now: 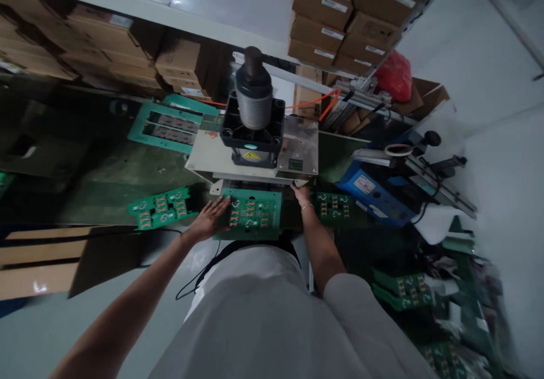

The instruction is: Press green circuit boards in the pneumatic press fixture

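Note:
My left hand [208, 217] lies with its fingers stretched out along the left edge of a green fixture plate [275, 214]. On that plate rests a green circuit board [250, 214] with copper-coloured parts, at the front of a bench press [254, 107]. My right hand [301, 195] reaches to the press's front right corner, a finger extended against it; the other fingers are partly hidden. Left of my left hand is another circuit board [161, 208]. A further board [334, 205] lies to the right of my right wrist.
A blue device [376, 189] with a tape roll [398, 150] stands on the right. Behind the press is a green frame [140, 127]. Cardboard boxes [321, 11] are stacked at the back. More boards [410, 292] lie at the lower right; a cable [187, 297] hangs below the bench.

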### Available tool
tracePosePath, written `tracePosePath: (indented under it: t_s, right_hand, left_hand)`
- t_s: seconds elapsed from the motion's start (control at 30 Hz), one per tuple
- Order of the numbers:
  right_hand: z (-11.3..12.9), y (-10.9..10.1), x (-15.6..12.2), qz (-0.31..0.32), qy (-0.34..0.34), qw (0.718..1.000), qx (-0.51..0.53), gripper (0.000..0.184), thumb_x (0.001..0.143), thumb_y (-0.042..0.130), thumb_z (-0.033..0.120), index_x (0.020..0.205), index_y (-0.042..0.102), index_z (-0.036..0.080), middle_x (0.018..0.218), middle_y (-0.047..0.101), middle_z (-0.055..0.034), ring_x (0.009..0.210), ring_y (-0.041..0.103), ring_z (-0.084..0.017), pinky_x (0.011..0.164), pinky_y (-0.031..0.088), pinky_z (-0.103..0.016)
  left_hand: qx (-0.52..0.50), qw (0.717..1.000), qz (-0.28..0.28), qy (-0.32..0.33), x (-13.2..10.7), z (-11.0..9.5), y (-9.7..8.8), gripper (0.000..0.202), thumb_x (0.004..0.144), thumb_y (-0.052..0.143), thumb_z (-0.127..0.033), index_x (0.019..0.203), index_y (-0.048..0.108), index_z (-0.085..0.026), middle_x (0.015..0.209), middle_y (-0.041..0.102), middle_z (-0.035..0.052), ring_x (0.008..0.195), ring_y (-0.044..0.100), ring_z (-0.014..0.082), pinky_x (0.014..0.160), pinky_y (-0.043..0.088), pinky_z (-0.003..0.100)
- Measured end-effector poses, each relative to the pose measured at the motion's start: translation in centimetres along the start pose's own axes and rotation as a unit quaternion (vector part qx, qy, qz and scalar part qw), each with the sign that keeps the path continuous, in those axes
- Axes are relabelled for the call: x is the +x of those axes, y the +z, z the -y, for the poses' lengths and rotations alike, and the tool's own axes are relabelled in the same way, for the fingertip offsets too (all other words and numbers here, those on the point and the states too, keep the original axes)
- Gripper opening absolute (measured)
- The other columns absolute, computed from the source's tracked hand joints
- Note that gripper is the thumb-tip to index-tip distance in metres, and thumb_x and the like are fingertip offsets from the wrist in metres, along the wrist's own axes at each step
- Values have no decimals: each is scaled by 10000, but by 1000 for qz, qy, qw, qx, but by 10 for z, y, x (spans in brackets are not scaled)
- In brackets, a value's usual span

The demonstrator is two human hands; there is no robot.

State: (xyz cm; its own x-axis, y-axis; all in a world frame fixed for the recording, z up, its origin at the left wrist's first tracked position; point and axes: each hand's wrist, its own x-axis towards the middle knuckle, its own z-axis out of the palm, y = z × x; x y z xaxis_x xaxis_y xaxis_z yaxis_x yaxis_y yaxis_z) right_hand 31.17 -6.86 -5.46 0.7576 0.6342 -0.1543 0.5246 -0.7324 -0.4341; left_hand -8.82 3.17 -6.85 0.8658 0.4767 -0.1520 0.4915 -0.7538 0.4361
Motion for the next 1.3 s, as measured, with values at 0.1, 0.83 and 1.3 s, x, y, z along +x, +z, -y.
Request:
tracePosePath:
  t_s: [0.1, 0.83, 1.3]
  right_hand:
    - [-16, -25, -10, -9, 0, 1000, -5, 272, 854, 648, 274, 1066, 761, 147, 1073, 776, -128, 1038, 679, -234, 912, 496, -297]
    - [-128, -116, -58, -42, 160, 969, -183, 322, 885, 667, 406, 997, 798, 134, 1106, 731, -210, 1117, 662, -348, 943, 494, -491]
    - [-104, -119, -99, -131, 143, 968, -159, 390, 866, 640, 458, 998, 792, 124, 1053, 720, -193, 1079, 626, -353, 923, 424, -453]
  left_hand:
    - [-10, 999, -22, -22, 7, 1, 2, 838, 886, 574, -565, 1616, 412, -185, 1636, 451, 182, 1581, 314, 343, 1262, 287, 510]
    - [-70, 944, -249, -206, 30, -49, -16, 645, 936, 561, -489, 1449, 436, -120, 1536, 397, 269, 1492, 376, 428, 1222, 347, 594]
    - [-76, 955, -260, -120, 26, -43, -14, 489, 914, 593, -447, 1324, 567, -182, 1460, 484, 226, 1362, 491, 410, 1143, 422, 599]
